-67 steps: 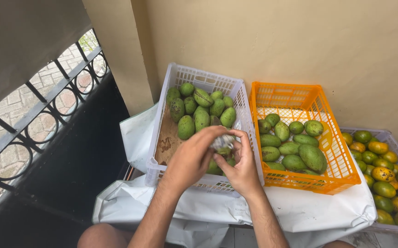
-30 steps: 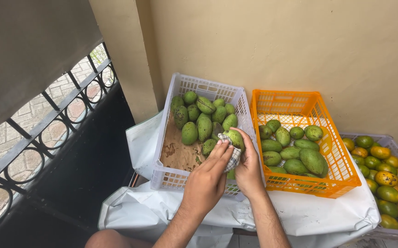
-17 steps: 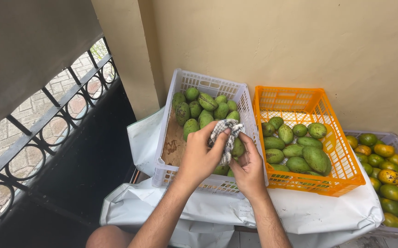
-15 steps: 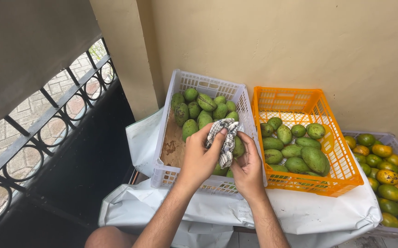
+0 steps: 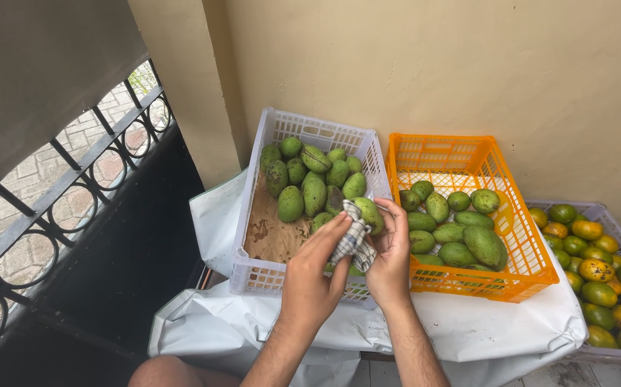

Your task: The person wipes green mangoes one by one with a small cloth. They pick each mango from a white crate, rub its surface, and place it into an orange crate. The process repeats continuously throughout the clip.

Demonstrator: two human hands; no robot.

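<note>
The right hand cups a green oval mango over the white slatted plastic crate, fingers curled round it. The left hand presses a checked grey-white cloth against the fruit, fingers together. An orange plastic crate stands beside, on white plastic sheeting against a beige wall

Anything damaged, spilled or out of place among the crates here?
Mostly orderly. The brown cardboard liner in the white plastic crate is stained with dark blotches, and a few green mangoes there carry black spots. Nothing looks spilled or tipped.
</note>
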